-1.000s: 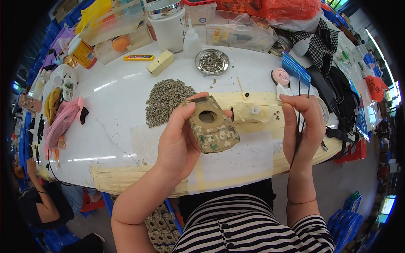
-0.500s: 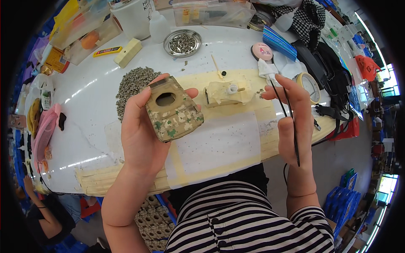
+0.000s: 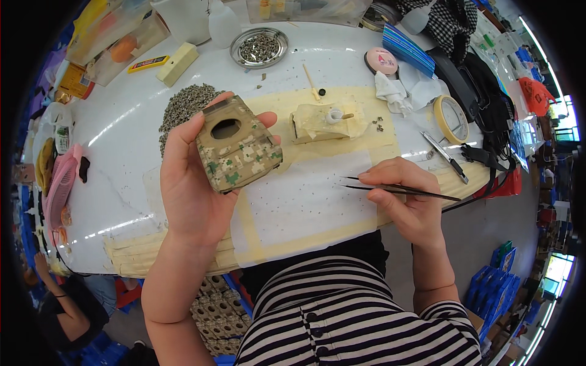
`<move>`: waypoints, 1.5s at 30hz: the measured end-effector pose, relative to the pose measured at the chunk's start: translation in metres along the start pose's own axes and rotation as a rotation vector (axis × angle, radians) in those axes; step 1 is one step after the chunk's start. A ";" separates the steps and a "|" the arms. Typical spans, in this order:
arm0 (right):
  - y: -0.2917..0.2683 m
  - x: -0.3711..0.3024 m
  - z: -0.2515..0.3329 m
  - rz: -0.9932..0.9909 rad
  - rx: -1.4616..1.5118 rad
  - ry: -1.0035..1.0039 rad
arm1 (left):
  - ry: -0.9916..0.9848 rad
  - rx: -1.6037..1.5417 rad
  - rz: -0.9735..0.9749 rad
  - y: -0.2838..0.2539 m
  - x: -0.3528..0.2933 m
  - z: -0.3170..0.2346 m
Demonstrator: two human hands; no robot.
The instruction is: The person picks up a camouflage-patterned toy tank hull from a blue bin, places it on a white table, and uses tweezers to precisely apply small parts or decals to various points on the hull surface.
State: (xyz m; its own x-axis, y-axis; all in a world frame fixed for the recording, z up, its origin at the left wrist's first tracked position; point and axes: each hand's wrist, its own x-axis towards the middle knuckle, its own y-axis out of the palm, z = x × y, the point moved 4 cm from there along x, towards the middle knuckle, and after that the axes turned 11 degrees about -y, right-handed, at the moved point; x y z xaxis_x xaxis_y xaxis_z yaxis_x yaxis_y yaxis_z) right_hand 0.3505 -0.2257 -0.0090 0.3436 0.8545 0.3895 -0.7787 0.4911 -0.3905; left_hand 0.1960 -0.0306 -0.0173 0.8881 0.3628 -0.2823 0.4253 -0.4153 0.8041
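My left hand (image 3: pixel 190 177) is closed around a digital-camouflage model hull (image 3: pixel 245 160), a boxy piece with an oval hole in its upper face, raised above the table. My right hand (image 3: pixel 415 204) pinches black tweezers (image 3: pixel 403 190). The tips point left, slightly apart, with nothing visible between them. Beneath them lies a white paper sheet (image 3: pixel 299 229), dotted with tiny specks and taped at its edges. Just beyond the paper is a tape-covered block (image 3: pixel 316 129) bearing a small white cup. Left of it, partly behind the hull, a heap of small grey parts (image 3: pixel 183 107) spreads over the table.
A metal dish (image 3: pixel 259 47) of small parts stands at the back. To the right lie a utility knife (image 3: pixel 445 157), a tape roll (image 3: pixel 450 119), a crumpled tissue (image 3: pixel 392 91) and a black bag (image 3: pixel 488 110). A pink basket (image 3: pixel 61 189) sits at the left edge.
My right hand has come down and left from the tissue, swinging the tweezers from upright to nearly level over the paper. The utility knife is uncovered. The hull has shifted slightly left and up in view.
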 end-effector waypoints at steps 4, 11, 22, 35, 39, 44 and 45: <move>0.007 -0.004 -0.006 -0.129 0.064 0.111 | 0.053 0.107 -0.116 0.004 0.000 0.001; 0.021 -0.009 -0.010 -0.245 0.105 0.126 | 0.045 0.082 -0.096 0.005 0.000 0.002; 0.026 -0.010 -0.013 -0.228 0.012 0.090 | 0.041 0.071 -0.083 0.005 -0.001 0.001; 0.027 -0.010 -0.013 -0.209 -0.037 0.082 | 0.038 0.045 -0.091 0.004 -0.001 0.001; 0.027 -0.010 -0.013 -0.225 -0.017 0.071 | 0.037 0.047 -0.076 0.004 -0.001 0.001; 0.027 -0.010 -0.014 -0.241 -0.014 0.077 | 0.035 0.056 -0.070 0.004 -0.001 0.001; 0.027 -0.010 -0.013 -0.237 -0.019 0.074 | 0.033 0.058 -0.070 0.004 -0.001 0.001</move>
State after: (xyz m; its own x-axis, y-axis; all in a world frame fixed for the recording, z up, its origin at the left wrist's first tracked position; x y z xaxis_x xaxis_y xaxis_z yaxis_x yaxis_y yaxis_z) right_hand 0.3328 -0.2187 -0.0348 0.5535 0.7251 0.4097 -0.6622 0.6815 -0.3115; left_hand 0.1970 -0.0336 -0.0139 0.8502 0.4196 -0.3180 0.4960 -0.4357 0.7511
